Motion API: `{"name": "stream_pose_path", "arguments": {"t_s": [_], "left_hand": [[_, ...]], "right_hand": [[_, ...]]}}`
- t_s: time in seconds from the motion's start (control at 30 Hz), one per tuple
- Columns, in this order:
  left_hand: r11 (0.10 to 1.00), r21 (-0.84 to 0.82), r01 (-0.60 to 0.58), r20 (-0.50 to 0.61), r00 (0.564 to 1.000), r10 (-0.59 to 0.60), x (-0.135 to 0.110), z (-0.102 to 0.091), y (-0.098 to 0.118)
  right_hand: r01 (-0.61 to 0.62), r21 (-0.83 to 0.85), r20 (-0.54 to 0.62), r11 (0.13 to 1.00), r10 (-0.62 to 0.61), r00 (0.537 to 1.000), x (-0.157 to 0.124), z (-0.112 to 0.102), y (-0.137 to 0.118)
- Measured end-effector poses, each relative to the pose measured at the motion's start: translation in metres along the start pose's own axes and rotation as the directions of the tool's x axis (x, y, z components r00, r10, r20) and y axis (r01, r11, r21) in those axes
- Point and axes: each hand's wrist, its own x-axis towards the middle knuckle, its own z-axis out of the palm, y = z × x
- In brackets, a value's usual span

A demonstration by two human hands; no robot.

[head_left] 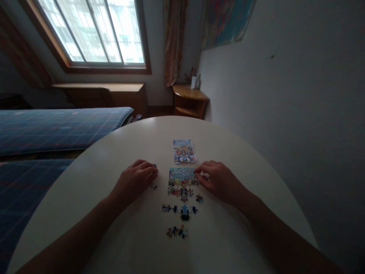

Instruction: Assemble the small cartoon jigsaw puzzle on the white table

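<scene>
A partly built colourful jigsaw puzzle (181,182) lies in the middle of a round white table (137,236). My left hand (136,179) rests palm down to its left, fingers curled over loose pieces (154,166), with another piece (154,186) beside it. My right hand (217,179) lies at the puzzle's right edge, fingertips touching its top right corner and a small piece (205,176). Below the puzzle sit a joined strip of pieces (180,209) and a small cluster (177,231). A printed picture card (184,150) lies just beyond the puzzle.
A bed with a blue checked cover (54,127) stands to the left of the table. A wooden corner shelf (189,99) and a low cabinet (114,95) sit under the window. A grey wall runs close on the right.
</scene>
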Motion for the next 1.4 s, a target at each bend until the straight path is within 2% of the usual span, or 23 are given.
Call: {"name": "stream_pose_path", "arguments": {"t_s": [0.47,1.13,1.4], "left_hand": [[1.000,0.021,0.020,0.016,1.000,-0.020,-0.0016,0.0049,-0.0002],[1.000,0.006,0.004,0.031,1.000,-0.004,0.0003,0.0041,0.0018],[1.000,0.022,0.013,0.086,0.996,-0.015,0.0023,-0.0010,0.0047]], "right_hand": [[0.051,0.003,0.013,0.999,-0.051,0.999,-0.0007,0.0047,0.0000],[0.037,-0.013,0.044,0.999,-0.036,0.998,-0.0013,0.0056,-0.0024],[0.042,-0.014,0.065,0.999,-0.041,0.997,0.0000,0.0030,-0.0045]]}}
